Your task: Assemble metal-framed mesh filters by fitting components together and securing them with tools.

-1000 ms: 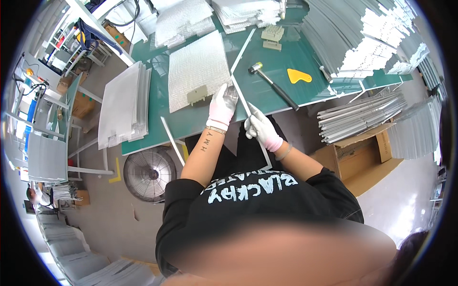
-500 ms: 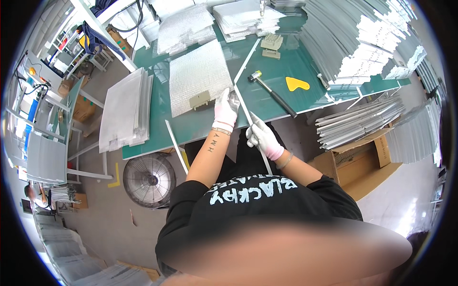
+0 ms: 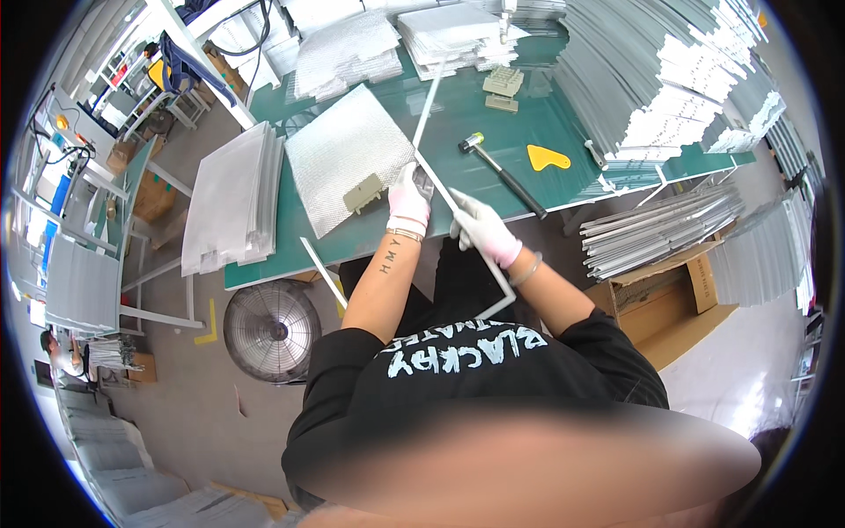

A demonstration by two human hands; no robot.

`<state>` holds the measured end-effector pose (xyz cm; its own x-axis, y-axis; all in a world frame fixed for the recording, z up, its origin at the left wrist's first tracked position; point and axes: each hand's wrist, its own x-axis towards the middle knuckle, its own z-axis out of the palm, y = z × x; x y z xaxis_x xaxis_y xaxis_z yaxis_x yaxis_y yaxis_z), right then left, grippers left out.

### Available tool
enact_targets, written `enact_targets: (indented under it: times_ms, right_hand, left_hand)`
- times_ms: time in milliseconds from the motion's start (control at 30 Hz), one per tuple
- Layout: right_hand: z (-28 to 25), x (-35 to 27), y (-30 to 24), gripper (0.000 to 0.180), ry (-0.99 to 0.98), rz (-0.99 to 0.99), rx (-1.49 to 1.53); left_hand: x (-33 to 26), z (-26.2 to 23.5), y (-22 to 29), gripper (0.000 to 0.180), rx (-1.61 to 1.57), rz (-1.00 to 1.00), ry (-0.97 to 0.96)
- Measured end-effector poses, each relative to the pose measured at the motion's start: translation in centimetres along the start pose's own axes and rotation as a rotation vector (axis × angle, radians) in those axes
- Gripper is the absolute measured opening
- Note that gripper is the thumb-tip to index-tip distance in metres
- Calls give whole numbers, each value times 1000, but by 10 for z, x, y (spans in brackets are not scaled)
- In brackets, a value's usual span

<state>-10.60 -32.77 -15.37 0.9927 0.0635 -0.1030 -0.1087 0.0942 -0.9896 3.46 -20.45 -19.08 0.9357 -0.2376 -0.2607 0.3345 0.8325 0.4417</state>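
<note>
My gloved right hand (image 3: 486, 232) is closed round a thin white frame strip (image 3: 500, 277). The strip slants from the table edge towards my body, with a corner near my shirt. At its upper end it meets another thin white strip (image 3: 428, 107). My gloved left hand (image 3: 408, 199) is closed beside that corner, with a small grey piece at its fingers that I cannot make out. Left of this hand, a silvery textured panel (image 3: 339, 145) lies slanted on the green table (image 3: 458, 106). A beige block (image 3: 362, 193) rests on the panel's near part.
A hammer (image 3: 502, 176), a yellow scraper (image 3: 548, 157) and beige blocks (image 3: 503, 84) lie on the table. Stacked sheets (image 3: 231, 198) stand left, tall grey stacks (image 3: 616, 70) right. A floor fan (image 3: 271, 333) is below left; a cardboard box (image 3: 669, 308) is low right.
The frame strips have turned and shifted left at their upper end; the corner near my shirt now shows. The silvery panel and its block have turned anticlockwise. Both hands have moved slightly left.
</note>
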Motion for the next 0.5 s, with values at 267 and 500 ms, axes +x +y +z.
enact_targets:
  times_ms: [267, 500]
  right_hand:
    - [9, 110, -45, 42, -70, 4, -189]
    - [-24, 121, -19, 16, -113, 204, 71]
  left_hand:
    - [-20, -31, -4, 28, 71, 75, -468]
    - [-132, -26, 105, 34, 1235, 500, -210]
